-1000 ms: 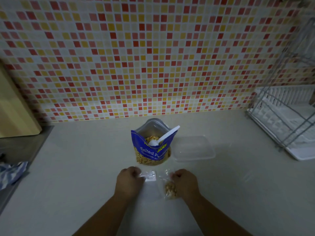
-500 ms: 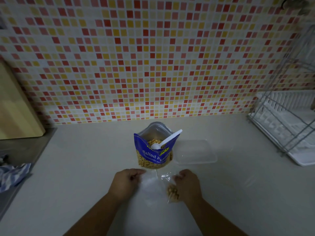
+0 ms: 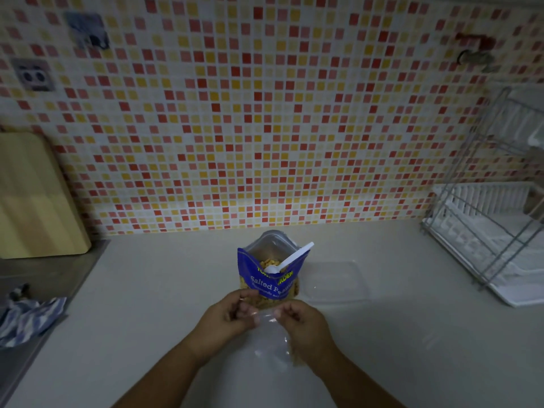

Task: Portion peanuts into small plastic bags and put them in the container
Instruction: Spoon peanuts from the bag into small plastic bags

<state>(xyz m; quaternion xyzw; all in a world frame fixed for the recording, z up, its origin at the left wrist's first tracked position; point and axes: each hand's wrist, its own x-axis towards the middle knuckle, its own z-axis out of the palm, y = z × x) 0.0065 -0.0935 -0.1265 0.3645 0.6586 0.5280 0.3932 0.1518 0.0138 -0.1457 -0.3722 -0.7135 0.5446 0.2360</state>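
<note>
A blue bag of salted peanuts (image 3: 272,282) stands open on the counter, with a white plastic spoon (image 3: 290,259) leaning in its mouth. Right of it lies a clear shallow plastic container (image 3: 338,282). In front of the bag, my left hand (image 3: 226,318) and my right hand (image 3: 303,322) each pinch the top of a small clear plastic bag (image 3: 269,343) that hangs between them. A few peanuts show at the bag's lower right, against my right wrist.
A white dish rack with a wire frame (image 3: 488,240) fills the right side. A wooden cutting board (image 3: 35,198) leans on the tiled wall at left, above a steel sink surface (image 3: 44,278) with a blue striped cloth (image 3: 29,316).
Both hands have lifted off the counter and drawn closer together, bringing the small bag up by its top edge. The camera view has tilted upward.
</note>
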